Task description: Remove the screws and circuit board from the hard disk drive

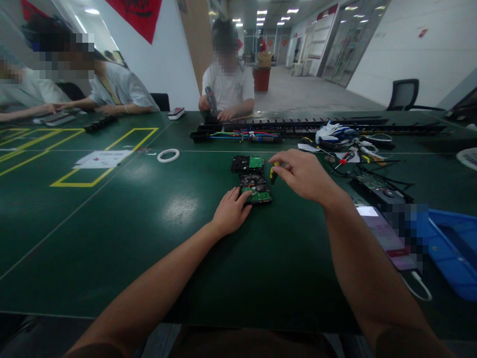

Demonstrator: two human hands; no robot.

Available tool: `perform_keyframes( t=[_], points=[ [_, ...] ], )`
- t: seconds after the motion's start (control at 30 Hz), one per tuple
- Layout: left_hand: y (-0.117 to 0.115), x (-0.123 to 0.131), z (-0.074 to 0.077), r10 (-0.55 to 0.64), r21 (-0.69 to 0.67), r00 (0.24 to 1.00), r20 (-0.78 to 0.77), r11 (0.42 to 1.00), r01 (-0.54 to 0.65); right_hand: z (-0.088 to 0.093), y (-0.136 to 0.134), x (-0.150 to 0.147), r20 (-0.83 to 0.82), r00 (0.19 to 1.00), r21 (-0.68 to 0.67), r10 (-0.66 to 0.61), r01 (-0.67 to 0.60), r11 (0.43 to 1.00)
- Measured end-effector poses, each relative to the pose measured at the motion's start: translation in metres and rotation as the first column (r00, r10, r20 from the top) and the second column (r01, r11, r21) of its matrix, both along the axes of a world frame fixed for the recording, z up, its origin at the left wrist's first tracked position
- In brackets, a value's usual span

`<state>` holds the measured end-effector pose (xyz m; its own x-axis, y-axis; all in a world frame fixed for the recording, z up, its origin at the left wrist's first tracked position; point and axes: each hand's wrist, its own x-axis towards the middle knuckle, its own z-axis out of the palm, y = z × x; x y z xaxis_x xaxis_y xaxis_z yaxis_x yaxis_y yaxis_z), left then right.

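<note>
A hard drive (261,195) lies on the green table with its green circuit board facing up. My left hand (230,213) grips its near left corner, with a finger on the board. Just right of that drive, my right hand (307,175) pinches a small yellow and black screwdriver (274,174), tip down; the tip looks apart from the drive. Directly behind lies a second hard drive (240,163), black with a green board, touched by neither hand.
A white tape roll (168,155) and paper (102,159) lie left. Cables and black rails (316,128) line the back. At right are gloves (333,133), a red screwdriver (346,158), a circuit-board device (380,186), a phone (387,236) and a blue tray (452,248). Other people sit opposite.
</note>
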<state>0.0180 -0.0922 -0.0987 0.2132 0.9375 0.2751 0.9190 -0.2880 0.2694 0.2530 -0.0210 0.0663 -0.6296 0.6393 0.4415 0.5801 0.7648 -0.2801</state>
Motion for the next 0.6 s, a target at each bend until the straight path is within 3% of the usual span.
perform_keyframes(
  t=[0.3, 0.6],
  points=[
    [0.0009, 0.0007, -0.0014, 0.012, 0.007, 1.000, -0.022, 1.000, -0.011, -0.0026, 0.0008, -0.0002, -0.030, 0.998, 0.077, -0.055, 0.057, 0.995],
    [0.0005, 0.0005, -0.0012, 0.001, 0.015, 1.000, -0.008, 1.000, -0.001, -0.0024, 0.0006, -0.0020, 0.003, 1.000, 0.039, 0.011, -0.011, 0.999]
  ],
)
